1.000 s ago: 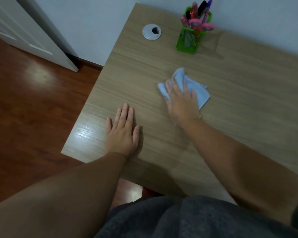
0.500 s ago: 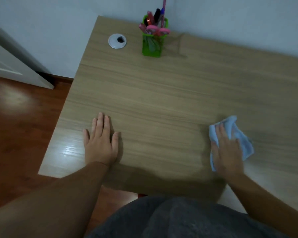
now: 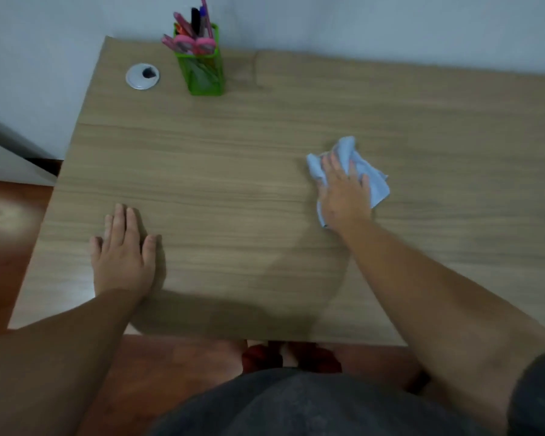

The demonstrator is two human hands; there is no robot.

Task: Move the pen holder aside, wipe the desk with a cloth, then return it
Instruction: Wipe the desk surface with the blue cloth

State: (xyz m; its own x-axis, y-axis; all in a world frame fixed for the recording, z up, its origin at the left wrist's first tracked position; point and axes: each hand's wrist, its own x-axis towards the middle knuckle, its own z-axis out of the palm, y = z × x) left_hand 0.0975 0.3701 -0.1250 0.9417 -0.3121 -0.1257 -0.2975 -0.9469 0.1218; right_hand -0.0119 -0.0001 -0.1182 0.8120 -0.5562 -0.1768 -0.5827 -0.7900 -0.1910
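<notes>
A green mesh pen holder (image 3: 203, 75) full of pens and pink scissors stands upright at the desk's far left, close to the wall. My right hand (image 3: 343, 191) presses flat on a crumpled light blue cloth (image 3: 376, 187) at the middle right of the wooden desk (image 3: 233, 171). The cloth sticks out beyond my fingers and to their right. My left hand (image 3: 123, 253) lies flat, palm down, on the desk's near left part, holding nothing.
A round grey cable grommet (image 3: 142, 76) sits in the desk left of the pen holder. A pale wall runs behind the desk. Reddish wooden floor (image 3: 4, 234) lies to the left, past the desk's left edge.
My right hand swept the cloth from the desk's middle to the near right, then forward and away from the near edge. My left hand stayed flat in place.
</notes>
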